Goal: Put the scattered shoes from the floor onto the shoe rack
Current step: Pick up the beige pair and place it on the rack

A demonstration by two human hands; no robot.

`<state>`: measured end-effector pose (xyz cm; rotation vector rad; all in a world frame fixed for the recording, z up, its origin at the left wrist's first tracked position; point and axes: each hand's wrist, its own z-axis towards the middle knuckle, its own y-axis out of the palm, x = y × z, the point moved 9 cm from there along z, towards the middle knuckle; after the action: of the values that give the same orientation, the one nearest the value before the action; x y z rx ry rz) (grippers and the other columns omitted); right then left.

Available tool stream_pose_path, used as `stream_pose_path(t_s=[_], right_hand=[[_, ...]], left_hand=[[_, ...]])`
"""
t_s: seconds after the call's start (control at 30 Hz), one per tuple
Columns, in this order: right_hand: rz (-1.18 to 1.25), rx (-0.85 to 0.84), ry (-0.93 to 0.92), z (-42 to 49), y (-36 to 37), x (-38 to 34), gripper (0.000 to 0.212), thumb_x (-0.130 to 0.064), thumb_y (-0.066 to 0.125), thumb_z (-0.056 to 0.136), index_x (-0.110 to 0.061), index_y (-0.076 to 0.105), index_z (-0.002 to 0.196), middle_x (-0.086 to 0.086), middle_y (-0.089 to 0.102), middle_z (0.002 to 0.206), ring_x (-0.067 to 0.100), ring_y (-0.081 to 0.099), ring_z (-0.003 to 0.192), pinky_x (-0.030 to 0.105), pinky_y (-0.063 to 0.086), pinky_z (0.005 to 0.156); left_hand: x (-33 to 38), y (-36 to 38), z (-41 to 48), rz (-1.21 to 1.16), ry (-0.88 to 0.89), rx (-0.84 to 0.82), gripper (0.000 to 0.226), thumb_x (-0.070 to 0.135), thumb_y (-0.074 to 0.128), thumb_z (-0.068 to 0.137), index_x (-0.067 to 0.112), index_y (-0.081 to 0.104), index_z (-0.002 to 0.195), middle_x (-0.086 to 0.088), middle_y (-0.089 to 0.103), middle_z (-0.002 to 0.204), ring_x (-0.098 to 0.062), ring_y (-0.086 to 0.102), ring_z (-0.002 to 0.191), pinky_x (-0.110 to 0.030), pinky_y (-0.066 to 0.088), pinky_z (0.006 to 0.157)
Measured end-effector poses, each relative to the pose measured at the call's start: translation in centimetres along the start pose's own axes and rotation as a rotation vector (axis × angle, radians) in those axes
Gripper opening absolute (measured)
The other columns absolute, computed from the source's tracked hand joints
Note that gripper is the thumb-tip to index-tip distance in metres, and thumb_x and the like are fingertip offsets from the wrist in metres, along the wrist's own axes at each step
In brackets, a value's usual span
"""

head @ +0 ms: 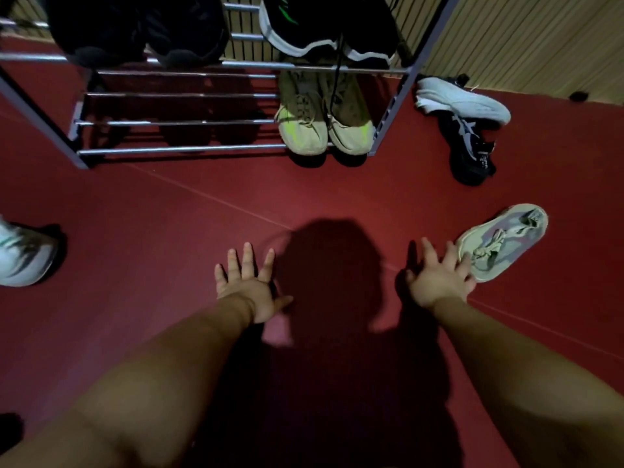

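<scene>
- Low over the red floor [169, 214], a person's right hand [439, 278] reaches out with its fingers spread wide, holding nothing. Its fingertips are at the near end of a pale grey-and-lilac knit sneaker [506, 241]; whether they touch it cannot be told.
- The left hand [250, 282], equally splayed and empty, hovers over bare floor, well apart from any shoe.
- The knit sneaker sits on its sole, angled away to the right, with its laces in a loose knot. The soft upper would probably fold under a pinch at the tip, so a firm hold across the middle or at the collar looks surest.
- Ahead stands a grey metal shoe rack with chrome rails [175, 123]. A yellow-green pair of sneakers [324, 123] sits at the right end of the lower tier, and the rails to their left are the likely landing place.
- Those rails have gaps between them, so the sole should bridge at least two or the shoe may tip through.
- Black shoes [135, 32] and a black shoe with a white sole [324, 28] fill the upper tier.
- Waiting on the floor are a pale shoe on its side [472, 103] over a black trainer with grey stripes [469, 150], just right of the rack, and a white sneaker with green stripes [23, 255] at far left.
</scene>
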<state>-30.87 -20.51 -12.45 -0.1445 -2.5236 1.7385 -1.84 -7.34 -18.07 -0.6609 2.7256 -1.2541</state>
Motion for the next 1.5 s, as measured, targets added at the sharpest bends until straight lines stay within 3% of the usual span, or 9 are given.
stream_pose_path(t_s=[0.33, 0.5, 0.6, 0.77, 0.97, 1.13, 1.23, 1.37, 1.5], right_hand=[[0.217, -0.011, 0.489, 8.7, -0.6, 9.2, 0.096, -0.066, 0.057, 0.077, -0.039, 0.000, 0.149, 0.007, -0.011, 0.158, 0.044, -0.012, 0.142, 0.055, 0.002, 0.113], [0.277, 0.061, 0.507, 9.8, 0.3, 9.7, 0.086, -0.056, 0.052, 0.082, -0.033, 0.006, 0.149, 0.011, -0.015, 0.156, 0.046, 0.015, 0.136, 0.050, 0.019, 0.111], [0.241, 0.062, 0.483, 9.4, 0.5, 8.3, 0.076, -0.050, 0.041, 0.088, -0.030, 0.001, 0.150, 0.014, -0.019, 0.155, 0.047, 0.016, 0.133, 0.050, 0.020, 0.110], [0.134, 0.049, 0.175, 6.0, 1.8, 4.0, 0.078, -0.053, 0.042, 0.090, -0.030, -0.003, 0.150, 0.019, -0.017, 0.155, 0.050, 0.009, 0.136, 0.052, 0.012, 0.114], [0.113, -0.012, -0.087, -1.3, 4.1, -2.5, 0.082, -0.056, 0.044, 0.090, -0.030, -0.005, 0.150, 0.015, -0.015, 0.156, 0.045, 0.015, 0.136, 0.046, 0.017, 0.112], [0.052, 0.184, -0.391, -6.2, 2.3, -10.2, 0.074, -0.049, 0.047, 0.085, -0.004, 0.036, 0.143, 0.025, 0.019, 0.151, 0.045, 0.035, 0.132, 0.057, 0.043, 0.096], [0.027, 0.114, -0.526, -8.4, 3.7, -15.5, 0.081, -0.054, 0.025, 0.084, -0.002, 0.030, 0.145, 0.030, 0.020, 0.151, 0.050, 0.028, 0.134, 0.059, 0.034, 0.104], [-0.101, 0.081, -0.742, -13.9, 4.9, -23.9, 0.063, -0.041, 0.038, 0.086, 0.001, 0.044, 0.133, 0.028, 0.052, 0.131, 0.052, 0.051, 0.116, 0.055, 0.052, 0.080], [0.030, 0.058, -0.793, -18.4, 5.5, -29.7, 0.071, -0.046, 0.046, 0.080, -0.001, 0.043, 0.134, 0.029, 0.046, 0.135, 0.055, 0.053, 0.107, 0.060, 0.049, 0.085]], left_hand=[[5.9, -2.9, 5.8, -0.247, -0.206, -0.047, 0.125, 0.085, 0.056, 0.056, 0.044, -0.028, 0.139, -0.010, -0.045, 0.144, -0.052, -0.033, 0.129, -0.074, -0.006, 0.100], [6.0, -2.7, 6.9, -0.276, -0.277, -0.043, 0.131, 0.085, 0.059, 0.052, 0.045, -0.034, 0.135, -0.009, -0.047, 0.142, -0.050, -0.036, 0.128, -0.075, -0.006, 0.099], [6.1, -3.0, 6.6, -0.284, -0.286, -0.070, 0.130, 0.083, 0.059, 0.055, 0.045, -0.037, 0.133, -0.008, -0.050, 0.140, -0.049, -0.038, 0.128, -0.074, -0.006, 0.100], [6.2, -3.2, 6.3, -0.300, -0.263, -0.064, 0.130, 0.082, 0.060, 0.055, 0.044, -0.034, 0.136, -0.008, -0.049, 0.141, -0.048, -0.038, 0.128, -0.074, -0.006, 0.099], [5.4, -2.9, 5.5, -0.172, -0.105, -0.004, 0.118, 0.078, 0.060, 0.063, 0.047, -0.023, 0.140, -0.005, -0.043, 0.146, -0.049, -0.032, 0.132, -0.070, -0.006, 0.103], [0.4, -4.3, 2.3, 0.111, 0.185, 0.051, 0.097, 0.066, 0.048, 0.083, 0.035, -0.017, 0.147, -0.004, -0.026, 0.155, -0.034, -0.022, 0.142, -0.052, -0.006, 0.115], [-6.0, -5.4, 0.3, 0.063, 0.052, 0.126, 0.094, 0.068, 0.044, 0.083, 0.035, -0.016, 0.147, -0.005, -0.022, 0.156, -0.033, -0.023, 0.141, -0.052, -0.010, 0.114], [-15.4, -2.2, -3.1, -0.016, -0.174, 0.069, 0.090, 0.068, 0.041, 0.085, 0.032, -0.011, 0.149, -0.006, -0.017, 0.157, -0.035, -0.019, 0.142, -0.053, -0.007, 0.114], [-19.8, 3.4, -6.9, 0.013, -0.162, -0.029, 0.086, 0.065, 0.040, 0.087, 0.037, -0.014, 0.147, -0.001, -0.027, 0.154, -0.033, -0.018, 0.143, -0.053, -0.005, 0.115]])
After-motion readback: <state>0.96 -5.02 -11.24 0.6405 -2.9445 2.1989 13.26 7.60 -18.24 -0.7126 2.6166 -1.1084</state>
